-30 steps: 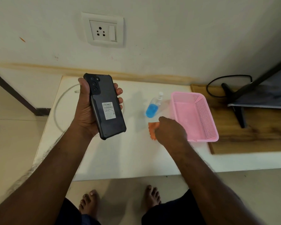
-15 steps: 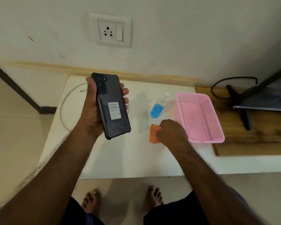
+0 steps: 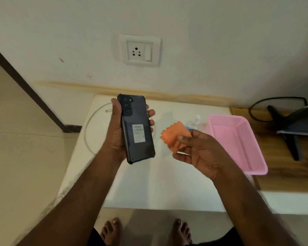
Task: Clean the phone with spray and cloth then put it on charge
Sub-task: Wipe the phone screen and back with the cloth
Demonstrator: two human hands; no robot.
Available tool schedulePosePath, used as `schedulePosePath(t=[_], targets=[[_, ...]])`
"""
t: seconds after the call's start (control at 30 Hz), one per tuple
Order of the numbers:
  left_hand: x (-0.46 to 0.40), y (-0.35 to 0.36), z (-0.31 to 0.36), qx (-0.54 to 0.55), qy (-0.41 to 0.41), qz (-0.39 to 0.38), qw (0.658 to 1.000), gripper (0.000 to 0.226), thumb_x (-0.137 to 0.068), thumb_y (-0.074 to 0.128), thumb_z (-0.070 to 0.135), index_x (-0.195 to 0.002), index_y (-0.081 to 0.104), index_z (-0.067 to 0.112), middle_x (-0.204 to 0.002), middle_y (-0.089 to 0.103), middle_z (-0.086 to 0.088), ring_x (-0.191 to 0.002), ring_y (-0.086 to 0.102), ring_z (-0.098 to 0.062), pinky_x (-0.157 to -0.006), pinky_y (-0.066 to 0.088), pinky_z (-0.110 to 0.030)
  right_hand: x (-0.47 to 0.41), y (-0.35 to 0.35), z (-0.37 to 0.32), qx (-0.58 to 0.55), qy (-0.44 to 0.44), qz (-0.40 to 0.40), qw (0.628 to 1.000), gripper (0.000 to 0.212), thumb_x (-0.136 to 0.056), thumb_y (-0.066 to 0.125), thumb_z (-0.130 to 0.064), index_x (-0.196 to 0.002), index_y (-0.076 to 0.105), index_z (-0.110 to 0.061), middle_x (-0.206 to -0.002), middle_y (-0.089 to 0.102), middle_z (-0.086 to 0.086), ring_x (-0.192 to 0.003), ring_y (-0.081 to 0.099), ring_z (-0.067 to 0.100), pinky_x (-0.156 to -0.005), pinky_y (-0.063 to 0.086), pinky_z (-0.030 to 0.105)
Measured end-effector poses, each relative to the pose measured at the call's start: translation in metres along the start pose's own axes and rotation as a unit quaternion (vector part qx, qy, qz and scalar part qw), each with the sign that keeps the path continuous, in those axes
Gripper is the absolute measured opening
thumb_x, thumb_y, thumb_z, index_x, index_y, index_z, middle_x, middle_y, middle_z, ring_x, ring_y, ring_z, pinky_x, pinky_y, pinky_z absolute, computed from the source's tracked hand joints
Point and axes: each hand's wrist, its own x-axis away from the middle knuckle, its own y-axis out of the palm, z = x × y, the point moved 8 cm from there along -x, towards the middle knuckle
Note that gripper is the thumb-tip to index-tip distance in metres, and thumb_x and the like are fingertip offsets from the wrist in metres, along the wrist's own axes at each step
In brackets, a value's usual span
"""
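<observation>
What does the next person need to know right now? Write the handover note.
Left hand: holds the phone upright, back facing the camera.
Right hand: pinches the orange cloth beside the phone, not touching it.
Spray bottle: on the white table, next to the pink basket.
White cable: loose on the table, under the wall socket, where nothing is plugged in.
Done: phone and cloth in hand; whether it was sprayed cannot be told.
Left: wipe the phone, then put it on charge.

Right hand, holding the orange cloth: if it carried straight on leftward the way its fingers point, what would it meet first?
Most likely the phone held upright in the left hand. The right hand and its orange cloth face it across a bare gap, though depth is uncertain.
</observation>
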Motion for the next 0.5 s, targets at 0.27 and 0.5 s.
schedulePosePath(t=[0.27, 0.5], targets=[[-0.004, 0.000, -0.005, 0.015, -0.013, -0.001, 1.000, 0.096, -0.055, 0.070, 0.084, -0.116, 0.066, 0.010, -0.107, 0.070, -0.012, -0.080, 0.068, -0.023, -0.072, 0.058, -0.035, -0.007, 0.010, -0.049, 0.106, -0.202, 0.125, 0.966, 0.011, -0.089, 0.069, -0.018, -0.089, 0.073, -0.028, -0.086, 0.076, -0.011, -0.080, 0.073, 0.013, -0.063, 0.059, 0.026], [-0.005, 0.006, -0.022, 0.006, -0.047, 0.000, 0.999, 0.092, -0.062, 0.069, 0.081, -0.119, 0.066, 0.010, -0.105, 0.067, -0.010, -0.080, 0.066, -0.024, -0.074, 0.055, -0.036, 0.004, 0.042, -0.088, 0.325, -0.382, 0.264, 0.824, 0.021, -0.090, 0.065, -0.026, -0.105, 0.074, -0.037, -0.092, 0.069, -0.017, -0.086, 0.064, -0.005, -0.072, 0.044, 0.005]])
